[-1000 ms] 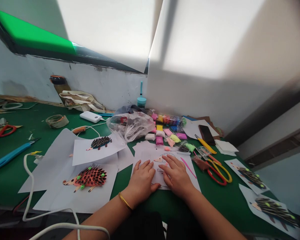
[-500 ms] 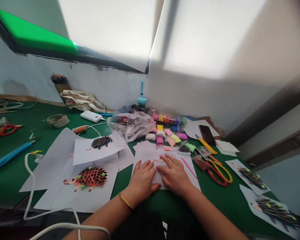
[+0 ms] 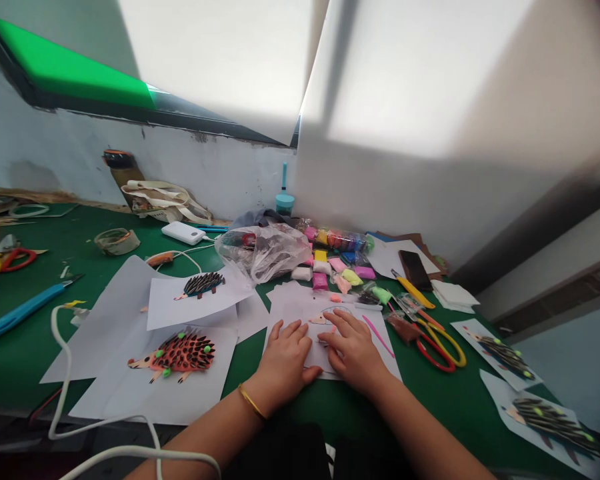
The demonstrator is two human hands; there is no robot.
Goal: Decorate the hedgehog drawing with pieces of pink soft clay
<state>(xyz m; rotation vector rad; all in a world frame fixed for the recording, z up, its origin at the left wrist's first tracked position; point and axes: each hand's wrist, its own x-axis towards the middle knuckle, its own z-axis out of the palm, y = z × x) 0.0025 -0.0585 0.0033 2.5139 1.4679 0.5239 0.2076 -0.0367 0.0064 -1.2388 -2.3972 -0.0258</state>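
The left hand (image 3: 284, 357) lies flat and released, fingers extended, on the paper sheet (image 3: 290, 303) near the table's (image 3: 430, 413) front edge. The right hand (image 3: 353, 348) bends over the sheet's hedgehog drawing (image 3: 317, 320); whether its fingertips grip anything cannot be told. Green tabletop shows between the sheet and the scissors (image 3: 450, 369) to its right. Coloured packets (image 3: 321, 281) crowd the sheet's far edge; two hedgehog pictures (image 3: 543, 423) lie toward the table's right edge.

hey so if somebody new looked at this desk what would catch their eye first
Most likely the coral-red hedgehog with black spines and green balls, on white paper left of centre. Next might come the colourful packets clustered behind the drawing sheet, over which the left hand and right hand are spread.
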